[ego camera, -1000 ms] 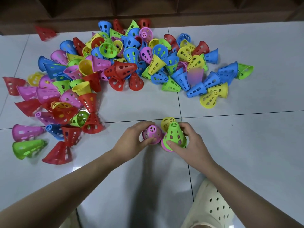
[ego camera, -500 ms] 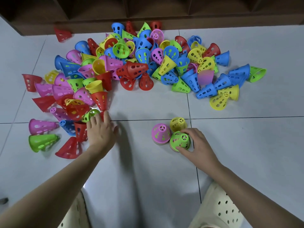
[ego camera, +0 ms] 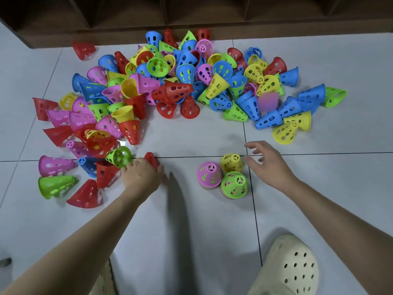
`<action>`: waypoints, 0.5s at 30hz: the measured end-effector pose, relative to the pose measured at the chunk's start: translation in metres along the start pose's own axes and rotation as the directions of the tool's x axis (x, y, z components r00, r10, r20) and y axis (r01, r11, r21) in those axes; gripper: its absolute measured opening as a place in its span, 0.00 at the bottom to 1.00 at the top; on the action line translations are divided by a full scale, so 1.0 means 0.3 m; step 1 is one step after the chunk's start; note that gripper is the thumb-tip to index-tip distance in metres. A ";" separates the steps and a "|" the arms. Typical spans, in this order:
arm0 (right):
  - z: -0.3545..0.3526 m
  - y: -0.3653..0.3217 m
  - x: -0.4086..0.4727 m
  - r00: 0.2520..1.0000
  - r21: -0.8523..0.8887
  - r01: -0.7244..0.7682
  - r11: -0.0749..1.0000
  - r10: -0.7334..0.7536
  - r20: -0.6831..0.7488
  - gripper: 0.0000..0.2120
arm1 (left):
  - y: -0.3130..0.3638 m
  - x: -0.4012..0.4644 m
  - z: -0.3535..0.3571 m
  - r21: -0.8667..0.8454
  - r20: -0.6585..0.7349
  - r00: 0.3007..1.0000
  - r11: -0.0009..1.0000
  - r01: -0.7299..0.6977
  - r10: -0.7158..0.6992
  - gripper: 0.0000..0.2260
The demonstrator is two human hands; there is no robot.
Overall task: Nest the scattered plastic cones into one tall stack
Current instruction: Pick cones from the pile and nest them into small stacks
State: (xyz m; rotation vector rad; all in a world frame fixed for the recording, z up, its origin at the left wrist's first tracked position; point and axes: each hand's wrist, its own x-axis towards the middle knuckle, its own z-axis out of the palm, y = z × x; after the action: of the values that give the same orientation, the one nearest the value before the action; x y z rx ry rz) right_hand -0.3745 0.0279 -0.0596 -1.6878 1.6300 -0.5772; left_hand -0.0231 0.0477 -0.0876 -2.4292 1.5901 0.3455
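Head view is showing a white tiled floor [ego camera: 191, 231] carrying a big loose pile of cones [ego camera: 180, 88] in red, blue, green, yellow and pink. Nearer the person, three upright stacks are standing together: a pink stack [ego camera: 209, 174], a yellow cone [ego camera: 231, 162] and a green stack [ego camera: 234, 185], with other colours peeking out at the lower rims. The left hand [ego camera: 141, 176] is curling around a red cone [ego camera: 152, 160] beside a green cone [ego camera: 119, 156]. The right hand [ego camera: 268, 162] is hovering with fingers spread, holding nothing, just beside the yellow cone. A cream clog [ego camera: 291, 267] is resting at the lower right

No legible text or markings.
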 end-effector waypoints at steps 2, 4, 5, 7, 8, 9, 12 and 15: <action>-0.010 0.002 0.039 0.978 -0.207 0.135 0.969 -0.097 0.183 0.20 | 0.023 -0.004 -0.020 0.014 0.071 0.997 1.000 -0.022 0.021 0.30; -0.004 -0.019 0.066 0.951 -0.306 0.194 0.932 -0.101 0.294 0.24 | 0.049 -0.010 -0.036 -0.151 0.160 0.985 0.988 -0.037 0.061 0.26; 0.007 -0.031 0.076 0.942 -0.336 0.202 0.920 -0.088 0.324 0.25 | 0.060 -0.011 -0.039 -0.315 0.194 0.977 0.949 -0.020 0.085 0.25; 0.041 -0.040 0.090 0.922 -0.400 0.233 0.886 -0.071 0.380 0.25 | 0.084 -0.027 -0.059 -0.647 0.194 0.972 0.762 0.026 0.131 0.23; 0.056 -0.039 0.095 0.913 -0.430 0.248 0.868 -0.061 0.402 0.25 | 0.100 -0.039 -0.075 -0.746 0.147 0.979 0.666 0.013 0.145 0.22; 0.068 -0.036 0.101 0.909 -0.457 0.254 0.852 -0.049 0.413 0.24 | 0.119 -0.056 -0.096 -0.813 0.096 0.984 0.583 -0.009 0.149 0.22; 0.076 -0.023 0.114 0.918 -0.475 0.205 0.856 -0.001 0.395 0.22 | 0.180 -0.125 -0.165 -0.937 -0.015 0.988 0.342 -0.067 0.153 0.21; 0.069 -0.001 0.117 0.932 -0.422 0.137 0.896 0.028 0.362 0.23 | 0.219 -0.206 -0.213 -0.972 -0.131 0.972 0.169 -0.164 0.194 0.23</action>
State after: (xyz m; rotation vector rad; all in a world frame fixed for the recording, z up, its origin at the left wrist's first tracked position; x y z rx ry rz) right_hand -0.3553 -0.0028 -0.0784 -2.0260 1.5139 0.1010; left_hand -0.1025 0.0562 -0.0112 -2.8925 1.9775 2.0711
